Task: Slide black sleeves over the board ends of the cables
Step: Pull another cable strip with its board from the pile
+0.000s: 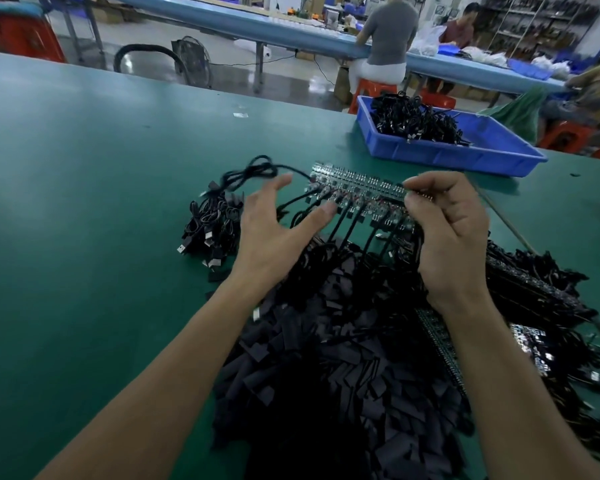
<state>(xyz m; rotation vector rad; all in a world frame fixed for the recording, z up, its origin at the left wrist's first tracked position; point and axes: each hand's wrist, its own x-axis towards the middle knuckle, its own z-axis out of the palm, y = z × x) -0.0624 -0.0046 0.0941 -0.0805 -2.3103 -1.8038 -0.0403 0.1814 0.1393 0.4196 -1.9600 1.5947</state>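
A strip [361,183] of small circuit boards lies across the green table [84,202], just beyond both hands. Black cables [340,221] run from its near edge back toward the person and vanish into a big heap of flat black sleeves [326,358], which covers the table between the forearms.

The right hand [447,233] has its fingers curled, and thumb and forefinger pinch the strip's right end. The left hand [274,233] is spread wide, fingers straight and apart, with nothing in it. Its thumb lies over the cables near the strip's left half (whether it touches them, I cannot tell). One cable loops away from the strip's left end, blurred, past the left fingertips.

Left of that hand sits a bundle [212,223] of coiled cables with plugs showing. To the right of the sleeves lie more boards [534,289] tangled with cables. A blue bin [465,154] stands at the far right of the table, well apart from the hands, with black cables piled at its far end.
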